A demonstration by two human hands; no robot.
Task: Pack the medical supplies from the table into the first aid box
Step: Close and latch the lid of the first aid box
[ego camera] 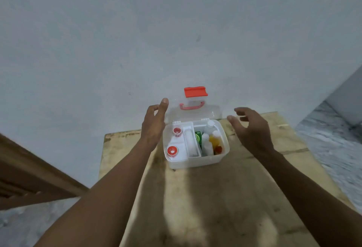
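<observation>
The translucent white plastic first aid box [195, 161] stands in the middle of the far part of the pale wooden table [195, 207], close to the wall. Its clear lid [195, 114], with a red latch [195, 91] and a pink handle [192, 106], stands open and leans back. Inside, the left tray holds two red-and-white tape rolls [172, 151] and a white bandage roll [191, 142]; the right compartment holds a green carton [198, 138], white bottles [206, 144] and a yellow bottle [213, 141]. No supplies are visible on the table, so the packing seems done; probably only closing the lid and latching it is left. The left hand [153, 125] is just beside the left side of the box and lid, the right hand [252, 131] a little apart on the right. Both are spread with loosely curved fingers and hold nothing. Behind is a grey wall [176, 31], a brown wooden piece [29, 178] on the left and a marbled floor [333, 148] on the right. Nothing stands in the way of the lid.
</observation>
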